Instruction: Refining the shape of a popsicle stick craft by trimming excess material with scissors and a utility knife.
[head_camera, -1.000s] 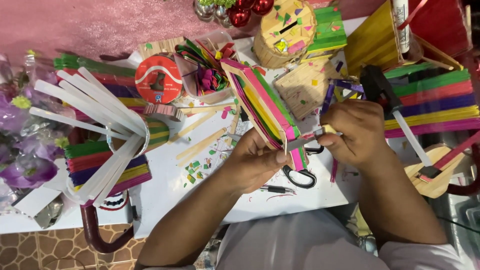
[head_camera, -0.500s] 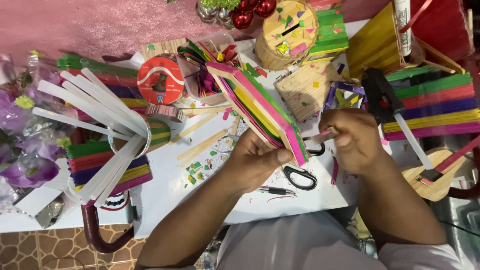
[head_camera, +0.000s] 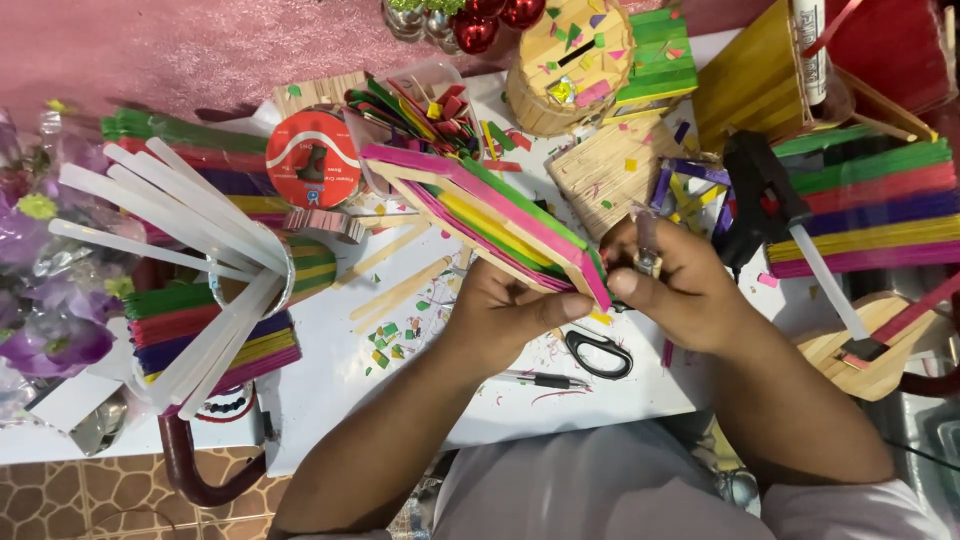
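Our left hand (head_camera: 505, 315) grips colourful stick panel (head_camera: 490, 225) from below; right hand (head_camera: 680, 290) pinches its near end w/ small tool. Vs. sec ago: we tilted panel flatter, raised above white table (head_camera: 330, 385); scissors (head_camera: 598, 352) now uncovered. Edge work ongoing, prob.

A white worktop (head_camera: 330, 390) crowded with craft supplies.
Black-handled scissors (head_camera: 598, 352), a pen (head_camera: 535, 379), loose wooden sticks (head_camera: 400, 290), coloured paper scraps (head_camera: 385, 335) and stacked coloured sticks (head_camera: 870, 205) lie on it.
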